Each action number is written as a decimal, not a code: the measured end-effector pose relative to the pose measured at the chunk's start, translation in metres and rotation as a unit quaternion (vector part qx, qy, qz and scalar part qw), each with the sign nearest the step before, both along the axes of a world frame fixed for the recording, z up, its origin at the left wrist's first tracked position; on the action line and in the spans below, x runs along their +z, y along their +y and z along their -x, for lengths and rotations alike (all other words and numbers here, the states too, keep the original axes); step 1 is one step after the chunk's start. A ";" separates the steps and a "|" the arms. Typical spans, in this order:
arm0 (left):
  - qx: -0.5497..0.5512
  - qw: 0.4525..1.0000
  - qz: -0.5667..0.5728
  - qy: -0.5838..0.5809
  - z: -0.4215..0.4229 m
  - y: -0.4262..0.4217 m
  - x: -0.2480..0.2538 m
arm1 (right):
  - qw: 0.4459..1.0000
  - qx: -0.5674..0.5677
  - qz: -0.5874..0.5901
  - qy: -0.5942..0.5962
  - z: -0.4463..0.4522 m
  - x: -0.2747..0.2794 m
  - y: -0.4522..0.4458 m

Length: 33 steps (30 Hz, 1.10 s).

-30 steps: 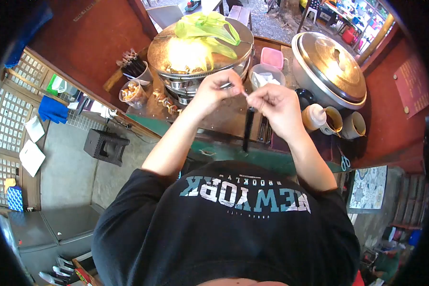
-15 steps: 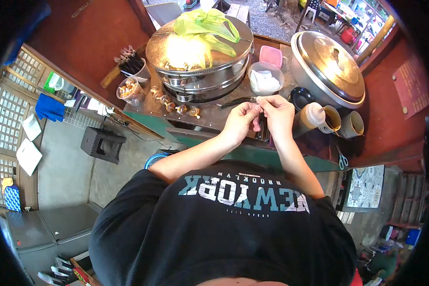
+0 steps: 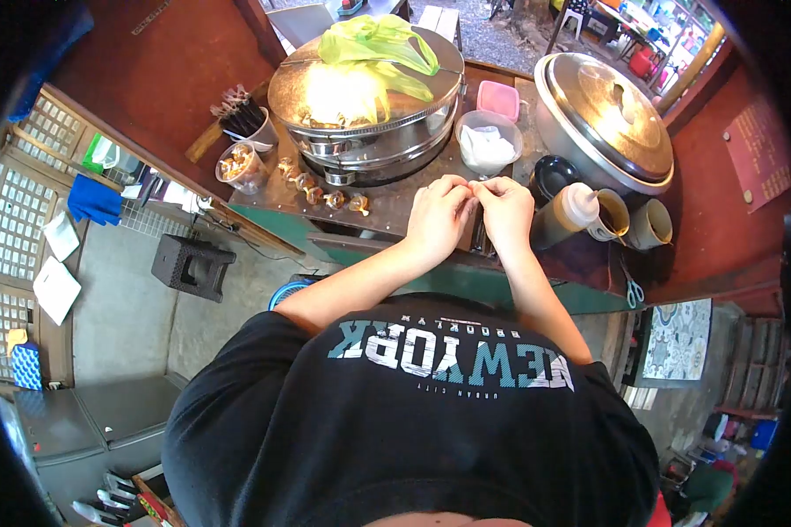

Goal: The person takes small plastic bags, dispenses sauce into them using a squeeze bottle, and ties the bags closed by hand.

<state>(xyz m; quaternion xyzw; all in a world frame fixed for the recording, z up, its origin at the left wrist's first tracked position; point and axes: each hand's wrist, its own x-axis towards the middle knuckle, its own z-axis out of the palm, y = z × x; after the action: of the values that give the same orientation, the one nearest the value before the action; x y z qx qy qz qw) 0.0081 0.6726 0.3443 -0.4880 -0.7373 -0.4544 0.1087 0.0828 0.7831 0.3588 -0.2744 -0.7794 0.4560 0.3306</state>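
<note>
My left hand (image 3: 438, 218) and my right hand (image 3: 507, 211) meet over the front of the counter, fingertips pinched close together. Whatever sits between them is too small or hidden to name. Left of my left hand, several small knotted plastic bags of brown sauce (image 3: 335, 200) lie in a row. More such bags fill a clear plastic cup (image 3: 241, 169). Just beyond my hands stands a clear tub (image 3: 489, 143) with white plastic inside. To the right of my right hand are a squeeze bottle (image 3: 568, 215) of brown sauce and a black bowl (image 3: 554, 178).
A large steamer (image 3: 373, 145) carries a green plastic bag (image 3: 382, 53). At right stand a lidded pot (image 3: 608, 123), two sauce containers (image 3: 650, 226) and scissors (image 3: 633, 292) at the counter's edge. A pink container (image 3: 498, 101) and a cup of wrapped sticks (image 3: 253, 123) are farther back.
My left hand has turned and its fingers have curled in more, toward the right hand. Both hands stay together; the dark utensil seen behind the left hand is now hidden.
</note>
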 end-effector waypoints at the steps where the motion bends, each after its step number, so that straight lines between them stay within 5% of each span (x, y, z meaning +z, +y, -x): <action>1: -0.003 1.000 0.008 0.014 0.001 -0.002 0.002 | 1.000 0.000 0.005 -0.015 -0.001 0.001 0.001; 5: -0.025 0.997 0.074 -0.025 0.010 -0.006 0.011 | 0.998 0.027 0.034 -0.039 -0.004 0.002 0.007; 7: -0.073 0.977 0.080 -0.185 0.023 -0.005 0.011 | 0.995 0.061 0.081 -0.016 -0.004 0.000 0.012; 10: -0.199 0.854 0.044 -0.478 0.044 -0.002 0.006 | 0.983 0.148 0.089 0.066 -0.005 -0.004 0.019; 15: -0.165 0.733 0.125 -0.648 0.051 -0.008 0.018 | 0.964 0.257 0.021 0.061 -0.012 0.005 0.033; 24: -0.228 0.791 0.148 -0.548 0.065 -0.006 0.009 | 0.950 0.308 -0.052 0.031 -0.002 0.007 0.041; 27: -0.193 0.885 0.135 -0.403 0.064 -0.004 0.003 | 0.953 0.294 -0.066 0.008 0.001 0.009 0.036; 33: -0.177 0.914 0.015 -0.366 0.056 0.006 0.000 | 0.955 0.247 -0.164 0.029 0.006 -0.002 0.038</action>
<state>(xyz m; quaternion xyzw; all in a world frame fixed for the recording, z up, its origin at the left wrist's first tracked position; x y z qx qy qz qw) -0.0480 0.6782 0.3445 -0.4118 -0.6335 -0.6021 -0.2582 0.0763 0.8214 0.3567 -0.0021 -0.8770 0.3969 0.2710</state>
